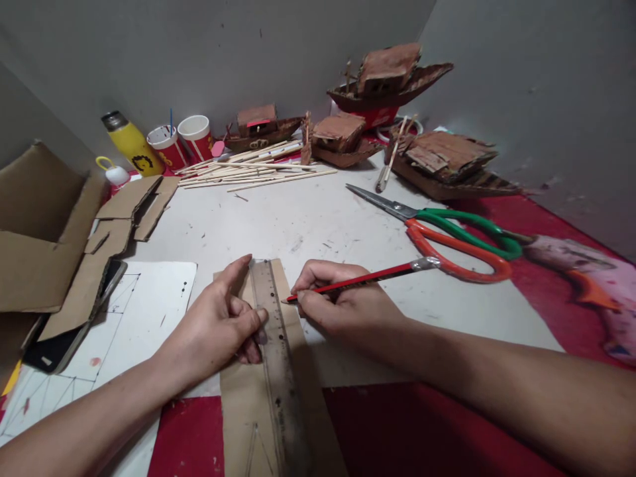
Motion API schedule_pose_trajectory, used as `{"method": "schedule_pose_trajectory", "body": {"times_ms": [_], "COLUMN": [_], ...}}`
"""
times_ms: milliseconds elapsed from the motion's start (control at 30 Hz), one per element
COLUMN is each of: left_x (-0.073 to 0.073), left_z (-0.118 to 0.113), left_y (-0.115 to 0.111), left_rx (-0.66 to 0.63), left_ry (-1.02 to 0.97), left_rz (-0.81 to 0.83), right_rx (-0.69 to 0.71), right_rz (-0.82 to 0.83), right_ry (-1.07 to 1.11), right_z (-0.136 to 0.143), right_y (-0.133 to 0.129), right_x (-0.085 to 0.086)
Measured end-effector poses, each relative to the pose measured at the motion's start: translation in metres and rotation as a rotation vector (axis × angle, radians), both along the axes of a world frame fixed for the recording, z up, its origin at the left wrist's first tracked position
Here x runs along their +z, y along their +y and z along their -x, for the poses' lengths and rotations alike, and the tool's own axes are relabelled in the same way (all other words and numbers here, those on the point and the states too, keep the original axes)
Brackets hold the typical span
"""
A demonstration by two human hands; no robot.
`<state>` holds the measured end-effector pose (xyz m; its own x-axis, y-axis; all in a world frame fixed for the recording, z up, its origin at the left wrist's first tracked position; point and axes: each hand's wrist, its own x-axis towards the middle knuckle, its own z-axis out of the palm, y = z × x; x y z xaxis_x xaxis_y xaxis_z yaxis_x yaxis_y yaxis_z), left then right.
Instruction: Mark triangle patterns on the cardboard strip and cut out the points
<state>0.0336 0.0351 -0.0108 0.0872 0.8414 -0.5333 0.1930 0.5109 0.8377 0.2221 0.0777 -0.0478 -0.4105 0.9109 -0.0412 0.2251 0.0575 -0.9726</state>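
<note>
A clear plastic ruler (278,351) lies lengthwise on a strip of brown cardboard (243,404), which has thin pencil lines near its lower end. My left hand (218,318) holds the ruler down, the thumb on its face, the index finger stretched along its far end and the other fingers curled at its left edge. In my right hand (342,291) is a red and black pencil (368,277), pinched near its sharpened end. The pencil tip is by the ruler's right edge, over the cardboard; whether it touches is hard to tell.
Large scissors (447,235) with green and orange handles lie at the right. Model boats (447,159), thin sticks (258,169), paper cups (195,136) and a yellow bottle (132,142) line the back. Cardboard pieces (116,225), a phone (54,354) and a drawn sheet (159,291) are left.
</note>
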Motion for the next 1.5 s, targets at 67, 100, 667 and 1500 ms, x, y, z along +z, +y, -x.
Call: {"method": "schedule_pose_trajectory", "body": {"times_ms": [67, 100, 667, 1500], "left_x": [-0.0002, -0.0003, -0.0026, -0.0027], "left_z": [-0.0003, -0.0004, 0.0, 0.0006], "left_y": [-0.0002, -0.0003, -0.0019, -0.0009], "left_rx": [0.012, 0.017, 0.031, 0.015], "left_ry": [-0.004, -0.007, -0.027, -0.012], "left_rz": [0.004, 0.006, -0.009, -0.004], "right_rx": [0.007, 0.01, -0.008, -0.034], "right_rz": [-0.011, -0.017, -0.054, -0.038], "right_ry": [-0.002, -0.002, -0.078, -0.073], "right_z": [-0.0002, -0.0001, 0.0022, 0.0033], "right_y": [-0.0009, -0.0013, -0.0043, -0.0073], "right_x": [-0.0008, -0.0009, 0.0045, 0.0047]}}
